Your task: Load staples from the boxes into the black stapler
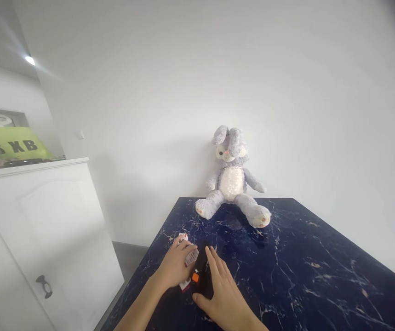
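Observation:
On the dark blue marbled table, my left hand (176,264) is wrapped over a white and red box (192,257), whose printed side shows between the fingers. Parts of the box also stick out above and below that hand. Just to the right lies a black object (204,278) with an orange square on it. My right hand (220,285) rests along its right side, thumb apart from the outstretched fingers. The undersides of both things are hidden.
A grey and white plush rabbit (231,181) sits at the back of the table (307,266), against the wall. To the left stands a white cabinet (62,230) with a green bag (11,145) on top.

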Motion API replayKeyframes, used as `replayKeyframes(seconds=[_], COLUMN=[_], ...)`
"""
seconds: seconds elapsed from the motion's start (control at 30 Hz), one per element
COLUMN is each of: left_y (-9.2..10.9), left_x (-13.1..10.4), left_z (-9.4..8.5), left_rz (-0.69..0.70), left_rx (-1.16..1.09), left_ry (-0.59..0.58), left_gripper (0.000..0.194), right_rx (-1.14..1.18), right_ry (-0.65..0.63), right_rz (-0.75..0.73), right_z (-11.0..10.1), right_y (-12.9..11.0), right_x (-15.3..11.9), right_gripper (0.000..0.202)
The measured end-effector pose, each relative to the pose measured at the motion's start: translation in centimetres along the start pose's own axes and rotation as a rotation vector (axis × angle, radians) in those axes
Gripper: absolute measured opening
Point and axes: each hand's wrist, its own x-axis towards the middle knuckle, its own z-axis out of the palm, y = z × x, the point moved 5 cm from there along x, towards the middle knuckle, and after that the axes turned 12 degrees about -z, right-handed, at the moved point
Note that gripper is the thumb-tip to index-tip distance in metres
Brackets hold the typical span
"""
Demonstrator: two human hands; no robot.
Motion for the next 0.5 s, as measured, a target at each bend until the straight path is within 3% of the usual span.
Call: replayKeyframes(seconds=[0.17, 0.3, 0.5], left_y=[0.0, -0.5, -0.6], left_x=[-2.5, -3.1, -2.8], left_z=[-1.9, -2.4, -0.9], left_rz=[-0.085, -0.169, -0.143], left_rx=[-0.064, -0.066, 0.042], left_ry=[0.087, 0.190, 0.029], left_gripper=[0.030, 0.035, 0.037], right_rx=[0.031, 0.002, -0.145], right_ry=[0.013, 0.094, 0.131], right_rz=[-0.020, -0.100, -0.276], right_z=[-0.2, -0.5, -0.5], right_y=[-0.2, -0.4, -0.8], right_x=[-0.3, -0.9, 0.7], right_gripper=[0.089, 0.077, 0.085])
